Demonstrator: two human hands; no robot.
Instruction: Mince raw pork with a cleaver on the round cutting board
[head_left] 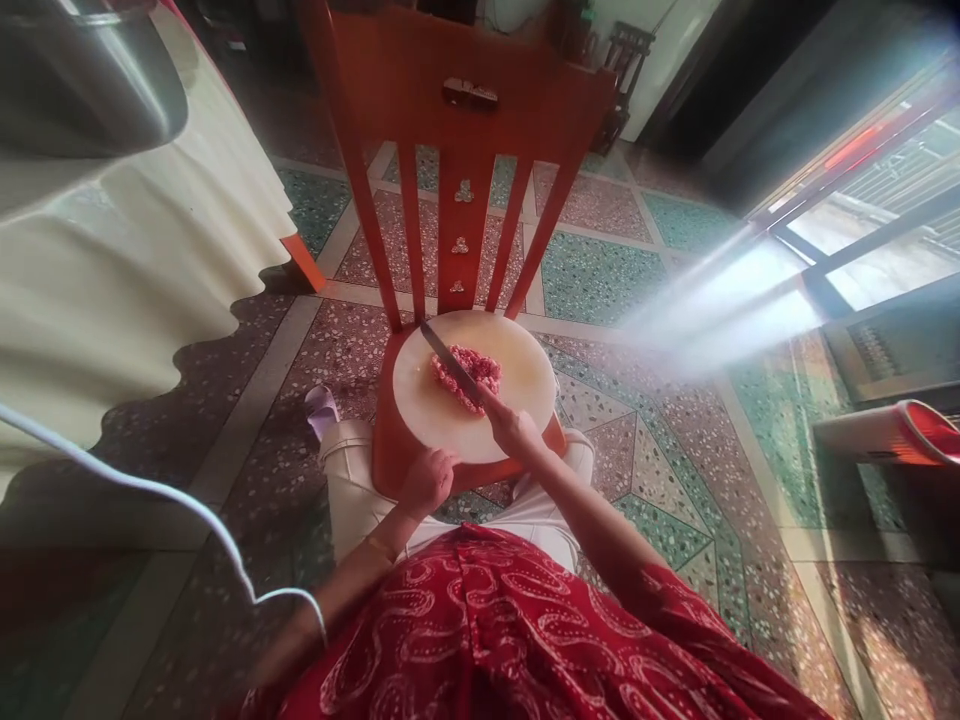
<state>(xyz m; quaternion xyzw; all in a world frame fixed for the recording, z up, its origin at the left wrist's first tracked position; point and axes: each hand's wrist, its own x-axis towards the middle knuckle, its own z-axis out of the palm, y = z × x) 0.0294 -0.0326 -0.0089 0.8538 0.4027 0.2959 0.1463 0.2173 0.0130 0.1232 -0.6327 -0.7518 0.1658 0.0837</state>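
A round, pale cutting board (525,370) lies on the seat of a red wooden chair (387,420) in front of me. Minced meat (484,370) is heaped near its middle. My right hand (513,430) is closed around the handle of a knife (450,362), whose long blade slants to the far left across the meat. The handle is mostly hidden in the hand. At the board's near-left rim, my left hand (430,482) has its fingers curled against the edge.
A table with a cream cloth (187,220) stands at the left, bearing a metal pot (90,80). A white cable (172,492) crosses the lower left. A red-and-white cylindrical container (862,432) is at the right, below a bright window (862,210).
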